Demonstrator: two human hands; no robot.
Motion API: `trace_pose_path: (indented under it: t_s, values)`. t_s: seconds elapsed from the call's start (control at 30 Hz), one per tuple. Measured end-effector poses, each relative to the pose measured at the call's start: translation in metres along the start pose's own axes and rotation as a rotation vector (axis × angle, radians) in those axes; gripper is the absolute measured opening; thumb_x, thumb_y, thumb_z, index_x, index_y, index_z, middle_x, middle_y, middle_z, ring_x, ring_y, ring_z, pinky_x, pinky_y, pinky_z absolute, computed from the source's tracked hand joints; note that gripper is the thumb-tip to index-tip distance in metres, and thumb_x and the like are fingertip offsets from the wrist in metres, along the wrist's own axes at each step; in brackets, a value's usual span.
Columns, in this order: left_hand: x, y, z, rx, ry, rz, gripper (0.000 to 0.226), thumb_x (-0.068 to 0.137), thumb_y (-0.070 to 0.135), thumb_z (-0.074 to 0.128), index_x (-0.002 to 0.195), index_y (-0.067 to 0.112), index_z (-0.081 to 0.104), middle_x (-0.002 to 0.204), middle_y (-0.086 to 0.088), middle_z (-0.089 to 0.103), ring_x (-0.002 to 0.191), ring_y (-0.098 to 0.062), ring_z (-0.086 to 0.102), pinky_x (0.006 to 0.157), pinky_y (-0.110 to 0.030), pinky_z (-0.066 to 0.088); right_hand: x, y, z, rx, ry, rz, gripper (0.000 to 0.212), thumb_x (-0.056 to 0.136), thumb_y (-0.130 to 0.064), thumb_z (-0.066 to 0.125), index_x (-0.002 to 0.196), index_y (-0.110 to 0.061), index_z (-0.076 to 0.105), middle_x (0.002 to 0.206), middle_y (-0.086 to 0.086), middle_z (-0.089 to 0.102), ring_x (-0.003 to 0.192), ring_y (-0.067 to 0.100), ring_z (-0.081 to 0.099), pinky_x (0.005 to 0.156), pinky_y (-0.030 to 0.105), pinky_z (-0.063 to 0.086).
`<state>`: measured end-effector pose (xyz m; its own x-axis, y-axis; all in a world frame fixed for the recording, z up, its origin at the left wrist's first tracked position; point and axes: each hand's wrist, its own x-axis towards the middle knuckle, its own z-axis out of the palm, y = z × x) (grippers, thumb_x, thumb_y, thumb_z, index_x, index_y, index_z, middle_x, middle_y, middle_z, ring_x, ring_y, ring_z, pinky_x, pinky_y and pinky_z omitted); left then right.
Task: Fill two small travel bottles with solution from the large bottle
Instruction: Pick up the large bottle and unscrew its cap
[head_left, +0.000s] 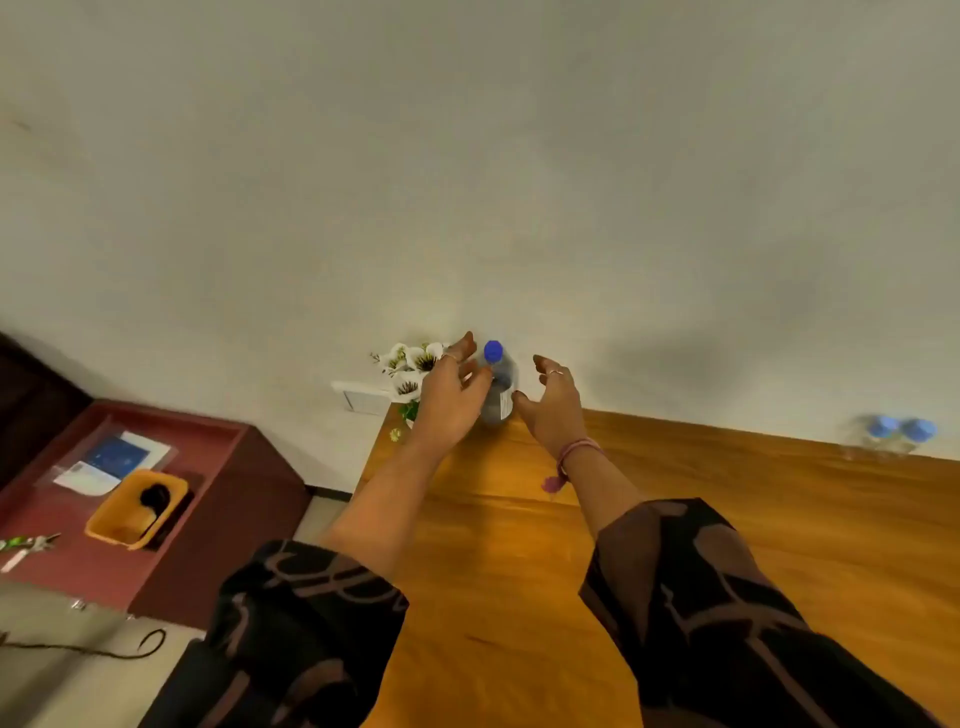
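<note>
Reaching for the large bottle (497, 387) at the table's (727, 519) far left corner: left hand (448, 397) and right hand (553, 402), fingers spread, flank it; grip the body firmly, keeping it upright. Travel bottles (896, 435) stand along the far edge, well apart.

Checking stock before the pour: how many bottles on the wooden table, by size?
Large bottle, blue cap, between the hands: 1
Small travel bottles, blue caps, blurred, far right by the wall: 2
Total: 3
</note>
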<state>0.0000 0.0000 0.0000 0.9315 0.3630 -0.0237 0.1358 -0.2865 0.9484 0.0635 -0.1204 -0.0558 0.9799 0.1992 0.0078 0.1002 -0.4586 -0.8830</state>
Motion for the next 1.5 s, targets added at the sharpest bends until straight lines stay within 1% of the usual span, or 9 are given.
trace_pose_path:
  t_s: [0.17,0.43,0.53,0.67,0.83,1.03,1.13,1.27,1.5]
  values:
    - [0.018,-0.008,0.007,-0.026,0.020,-0.001,0.055,0.096,0.014,0.055,0.147,0.017,0.034,0.148,-0.001,0.045,0.134,-0.018,0.044,0.107,-0.034,0.041,0.027,0.009,0.022,-0.024,-0.020,0.096,0.074,0.079,-0.017,0.074,0.142,-0.012,0.034,0.144,0.009,0.040,0.128,0.024,0.045,0.105,0.034,0.041]
    - [0.039,-0.028,0.012,-0.023,0.071,0.051,0.051,0.096,0.011,0.055,0.144,0.015,0.039,0.143,0.000,0.050,0.117,-0.003,0.047,0.078,0.003,0.041,0.050,0.027,0.053,0.100,-0.051,0.105,0.068,0.076,-0.018,0.075,0.134,-0.012,0.040,0.133,0.007,0.049,0.114,0.020,0.053,0.088,0.015,0.038]
    - [0.044,-0.032,0.016,-0.022,0.082,0.056,0.049,0.095,0.010,0.055,0.142,0.018,0.042,0.141,0.002,0.051,0.115,-0.001,0.049,0.078,0.001,0.042,0.053,0.030,0.060,0.157,-0.027,0.103,0.058,0.079,-0.014,0.072,0.129,-0.013,0.041,0.119,0.002,0.052,0.095,0.012,0.055,0.065,-0.002,0.040]
    - [0.047,-0.037,0.020,-0.033,0.095,0.046,0.050,0.095,0.010,0.056,0.142,0.020,0.042,0.140,0.003,0.052,0.116,-0.002,0.049,0.083,-0.004,0.043,0.054,0.033,0.061,0.238,-0.003,0.094,0.051,0.071,-0.018,0.075,0.112,-0.022,0.044,0.107,-0.001,0.057,0.093,0.017,0.058,0.069,0.012,0.045]
    - [0.047,-0.035,0.024,-0.054,0.074,0.025,0.054,0.093,0.006,0.058,0.143,0.016,0.040,0.142,0.001,0.050,0.126,-0.007,0.048,0.095,-0.012,0.041,0.043,0.042,0.049,0.203,0.002,0.069,0.060,0.059,-0.034,0.082,0.106,-0.028,0.045,0.102,-0.004,0.063,0.088,0.011,0.063,0.069,0.012,0.049]
    - [0.041,-0.026,0.027,0.049,-0.244,0.052,0.063,0.095,0.015,0.059,0.149,0.019,0.029,0.153,0.000,0.038,0.140,-0.013,0.034,0.113,-0.029,0.031,0.024,0.053,0.015,0.046,-0.063,0.010,0.067,0.058,-0.028,0.084,0.114,-0.021,0.046,0.106,0.000,0.058,0.093,0.018,0.059,0.080,0.028,0.054]
    - [0.028,-0.022,0.030,0.139,-0.378,0.132,0.056,0.096,0.007,0.055,0.147,0.016,0.035,0.149,0.000,0.043,0.135,-0.009,0.040,0.106,-0.013,0.033,0.004,0.054,-0.008,0.065,-0.096,-0.057,0.071,0.058,-0.030,0.085,0.116,-0.020,0.045,0.109,0.002,0.058,0.096,0.018,0.059,0.082,0.031,0.055]
    - [-0.001,-0.012,0.040,0.205,-0.397,0.242,0.046,0.095,0.005,0.054,0.140,0.011,0.045,0.130,0.000,0.057,0.121,-0.010,0.052,0.093,0.001,0.033,-0.028,0.053,-0.039,0.091,-0.140,-0.062,0.075,0.057,-0.031,0.086,0.117,-0.026,0.042,0.110,-0.003,0.058,0.096,0.012,0.061,0.077,0.021,0.055]
    - [-0.068,-0.001,0.066,0.151,-0.336,0.249,0.039,0.085,0.010,0.069,0.124,0.013,0.060,0.117,0.001,0.058,0.113,-0.012,0.057,0.101,-0.028,0.047,-0.091,0.064,-0.079,0.095,-0.180,-0.012,0.078,0.057,-0.034,0.085,0.118,-0.032,0.037,0.107,-0.020,0.055,0.096,-0.006,0.057,0.073,0.005,0.047]
